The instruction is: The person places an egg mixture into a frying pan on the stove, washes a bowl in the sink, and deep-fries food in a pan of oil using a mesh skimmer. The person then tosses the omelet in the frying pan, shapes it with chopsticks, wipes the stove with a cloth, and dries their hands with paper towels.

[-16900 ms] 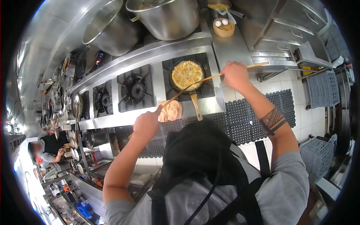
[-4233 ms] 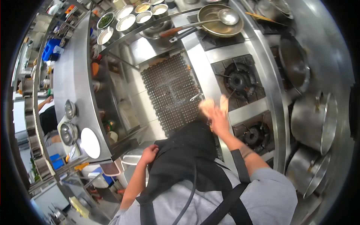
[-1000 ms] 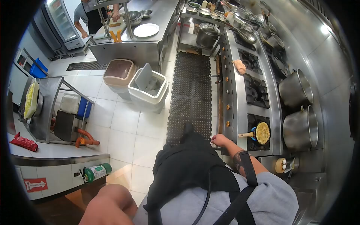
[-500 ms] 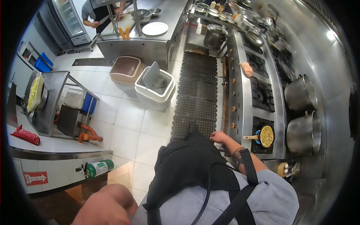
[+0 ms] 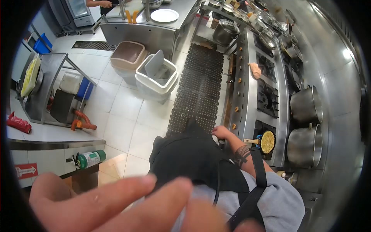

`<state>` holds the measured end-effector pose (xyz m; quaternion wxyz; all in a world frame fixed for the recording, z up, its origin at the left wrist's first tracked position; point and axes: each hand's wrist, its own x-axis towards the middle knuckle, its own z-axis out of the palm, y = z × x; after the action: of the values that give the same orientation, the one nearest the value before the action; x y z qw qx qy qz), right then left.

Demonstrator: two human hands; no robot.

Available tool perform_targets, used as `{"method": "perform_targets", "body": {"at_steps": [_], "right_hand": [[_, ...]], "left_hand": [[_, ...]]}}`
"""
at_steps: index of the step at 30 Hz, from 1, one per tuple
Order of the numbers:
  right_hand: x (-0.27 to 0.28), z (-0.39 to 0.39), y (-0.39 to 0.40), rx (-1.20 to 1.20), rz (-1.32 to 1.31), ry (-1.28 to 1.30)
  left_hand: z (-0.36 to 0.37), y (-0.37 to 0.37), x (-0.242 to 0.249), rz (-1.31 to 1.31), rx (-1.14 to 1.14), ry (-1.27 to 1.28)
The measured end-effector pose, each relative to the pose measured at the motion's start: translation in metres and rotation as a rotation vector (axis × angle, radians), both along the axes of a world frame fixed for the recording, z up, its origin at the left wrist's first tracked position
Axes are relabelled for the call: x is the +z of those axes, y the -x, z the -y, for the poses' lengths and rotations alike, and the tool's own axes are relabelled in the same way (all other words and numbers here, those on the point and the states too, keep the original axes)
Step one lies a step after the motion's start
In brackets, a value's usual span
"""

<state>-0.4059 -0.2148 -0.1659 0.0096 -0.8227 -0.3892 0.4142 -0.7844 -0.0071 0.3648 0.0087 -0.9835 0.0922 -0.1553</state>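
Note:
My left hand is raised close to the camera, large and blurred. Its fingers are apart, and I see nothing in them. Beside the front of the stove is my right hand, with its fingers loosely curled in and no object visible in them. A frying pan with a light handle sits over a blue flame on the nearest burner. In it lies a round, golden, flat omelette-like food. A stove knob shows close to my right hand.
A crumpled peach cloth lies on the stove edge. Large pots stand behind the burners. A black rubber mat covers the floor ahead. Bins stand left of it. Another person's hand is at the far counter.
My left hand has come up toward the camera, and its fingers have spread. My right hand stays by the stove front. The view has shifted, and less of the other person shows.

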Motion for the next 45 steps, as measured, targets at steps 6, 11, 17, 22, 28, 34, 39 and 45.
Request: {"method": "perform_targets", "body": {"at_steps": [6, 11, 17, 22, 28, 34, 39, 45], "right_hand": [[0.0, 0.0, 0.006, -0.052, -0.089, 0.03], [-0.011, 0.015, -0.01, 0.04, -0.06, 0.03], [-0.018, 0.028, -0.012, -0.066, -0.056, -0.024], [-0.033, 0.039, -0.005, -0.03, -0.042, 0.004], [-0.023, 0.049, -0.009, 0.015, -0.053, 0.059], [-0.024, 0.07, 0.0, -0.019, -0.039, 0.067], [-0.044, 0.083, -0.005, 0.356, 0.005, -0.008], [-0.053, 0.083, 0.013, -0.037, -0.03, -0.041]], "left_hand": [[-0.002, 0.003, 0.005, -0.045, 0.001, -0.017], [0.007, -0.006, 0.0, -0.059, -0.026, -0.013], [0.006, -0.001, 0.013, -0.091, -0.045, -0.035], [0.014, -0.007, 0.004, -0.116, -0.058, -0.033], [0.019, -0.017, 0.004, -0.133, -0.104, -0.025], [0.025, -0.029, 0.005, -0.153, -0.13, -0.03], [0.026, -0.041, 0.008, -0.168, -0.156, -0.027], [0.014, -0.024, 0.029, -0.19, -0.088, -0.071]]}}
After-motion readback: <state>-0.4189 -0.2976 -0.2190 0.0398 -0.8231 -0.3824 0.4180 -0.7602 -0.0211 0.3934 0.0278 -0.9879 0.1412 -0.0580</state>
